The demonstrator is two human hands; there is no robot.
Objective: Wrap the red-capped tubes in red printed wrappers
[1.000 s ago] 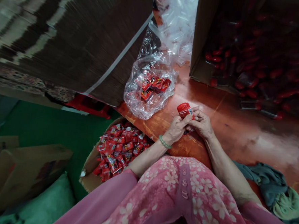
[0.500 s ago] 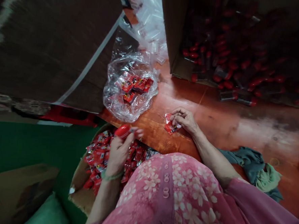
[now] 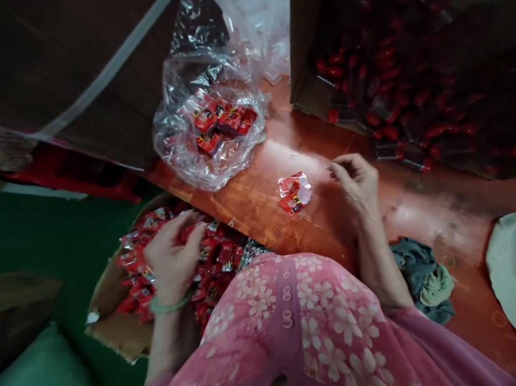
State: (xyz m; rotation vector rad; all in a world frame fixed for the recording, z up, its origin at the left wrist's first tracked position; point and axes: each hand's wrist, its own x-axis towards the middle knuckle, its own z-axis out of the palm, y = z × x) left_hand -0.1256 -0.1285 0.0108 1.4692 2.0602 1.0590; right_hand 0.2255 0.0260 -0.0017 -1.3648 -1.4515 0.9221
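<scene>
My left hand [image 3: 173, 260], slightly blurred, hovers over a cardboard box [image 3: 121, 330] filled with red wrapped packets [image 3: 214, 260]. Its thumb and fingers are apart, with red packets visible between them. My right hand [image 3: 358, 184] is just above the reddish-brown wooden surface, fingers loosely bent and a gap between thumb and forefinger; nothing shows in it. To its left lie a few flat red printed wrappers [image 3: 293, 200] with clear parts, not touched by either hand. A clear plastic bag [image 3: 210, 175] holding more red wrappers [image 3: 231, 120] stands open farther back.
At the back right, a large dark carton [image 3: 303, 85] holds many red-capped clear tubes [image 3: 390, 131], some at its front edge. Dark green and pale cloths [image 3: 423, 279] lie at right, near a pale fabric item [image 3: 513, 270]. A big brown box [image 3: 74, 48] bounds the left.
My left hand has moved left and down over the box; the red rounded piece it held has left its grip. My right hand has let go of the wrappers and moved right.
</scene>
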